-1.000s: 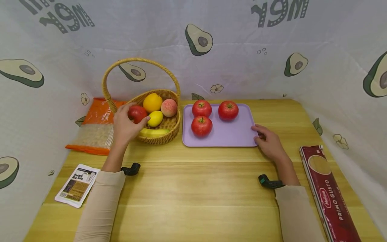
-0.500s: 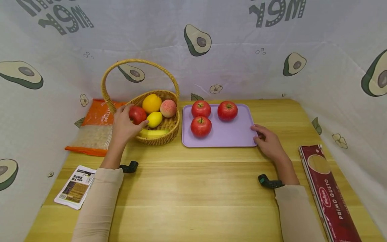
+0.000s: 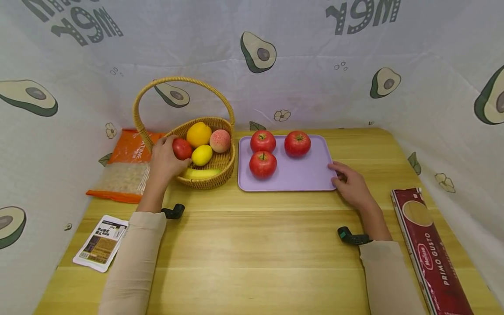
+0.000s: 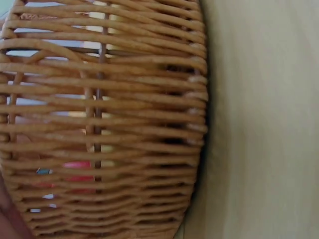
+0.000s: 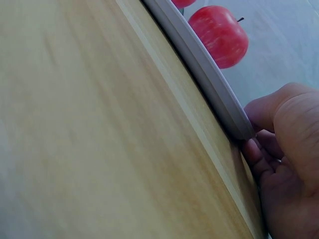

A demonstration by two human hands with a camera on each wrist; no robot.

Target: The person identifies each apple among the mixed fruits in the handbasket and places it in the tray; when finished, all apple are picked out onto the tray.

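My left hand (image 3: 165,158) reaches into the left side of the wicker basket (image 3: 204,181), its fingers and thumb curled round a red apple (image 3: 182,149). Next to that apple sit a lemon (image 3: 202,155), an orange (image 3: 199,134), a peach (image 3: 220,141) and a banana (image 3: 201,173). The left wrist view is filled by the woven basket wall (image 4: 144,109). My right hand (image 3: 351,183) pinches the right edge of a purple tray (image 3: 303,177); the right wrist view has the thumb above its rim (image 5: 214,84) and fingers below. Three red apples (image 3: 263,165) rest on the tray's left and middle.
An orange-and-clear food bag (image 3: 124,168) lies left of the basket, partly behind it. Nearer me is a white pouch (image 3: 101,243), beside my left sleeve. A long red pasta packet (image 3: 431,249) lies right of my right arm. Printed cloth (image 3: 307,87) hangs behind the wooden table (image 3: 252,258).
My left hand has shifted slightly right within the basket, and the apple in it sits a little closer to the lemon. My right hand and the tray stay put.
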